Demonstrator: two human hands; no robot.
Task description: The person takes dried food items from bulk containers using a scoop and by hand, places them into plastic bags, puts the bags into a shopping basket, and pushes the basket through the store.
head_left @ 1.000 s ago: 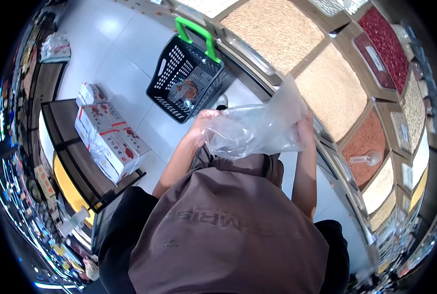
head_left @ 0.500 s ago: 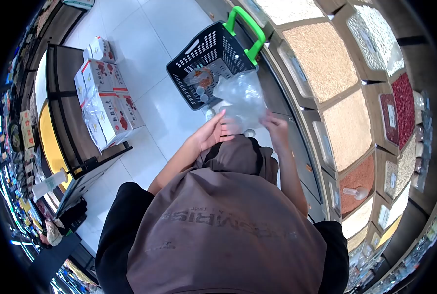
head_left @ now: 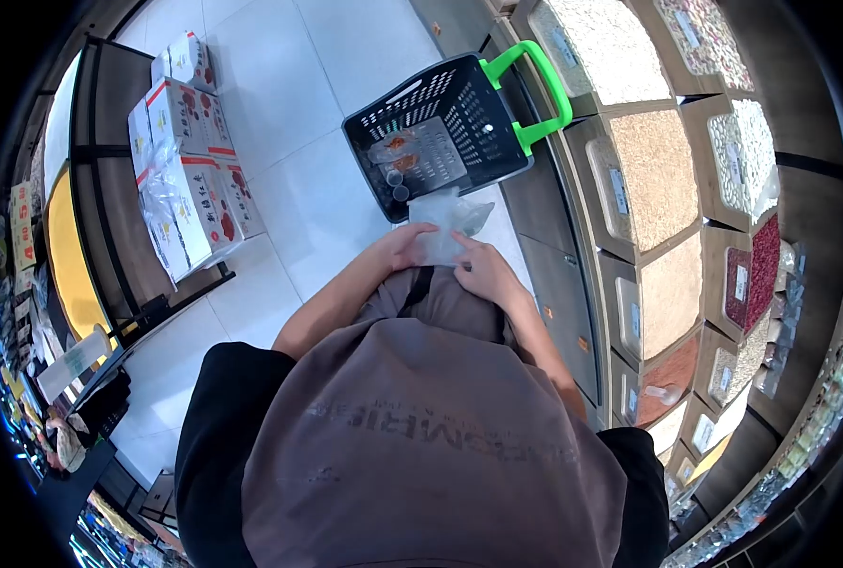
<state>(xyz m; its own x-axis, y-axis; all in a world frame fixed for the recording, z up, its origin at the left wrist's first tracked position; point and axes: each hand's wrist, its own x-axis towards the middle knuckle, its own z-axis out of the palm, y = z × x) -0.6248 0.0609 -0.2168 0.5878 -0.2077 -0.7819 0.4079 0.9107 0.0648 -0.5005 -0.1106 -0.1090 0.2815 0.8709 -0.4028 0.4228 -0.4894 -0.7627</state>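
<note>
A clear plastic bag (head_left: 438, 223) is gathered in front of my body, held between both hands. My left hand (head_left: 405, 244) grips its left side with the fingers curled in. On the other side, my right hand (head_left: 486, 269) pinches the plastic, its index finger pointing inward along the bag. Just beyond the bag stands a black shopping basket (head_left: 483, 118) with a raised green handle (head_left: 556, 85). Inside the basket lie a clear pack with orange-red contents (head_left: 401, 149) and small clear round items (head_left: 396, 180).
Open bins of grains and beans (head_left: 666, 175) line the right side; a scoop (head_left: 666, 394) lies in a reddish one. Stacked white cartons (head_left: 190, 189) stand at left beside a dark-framed shelf (head_left: 109, 227). Pale floor tiles (head_left: 294, 180) run between them.
The bag, spread wide and blurred before, is now bunched smaller and lower. My hands have come closer together on it. The view has shifted, so the basket appears further right.
</note>
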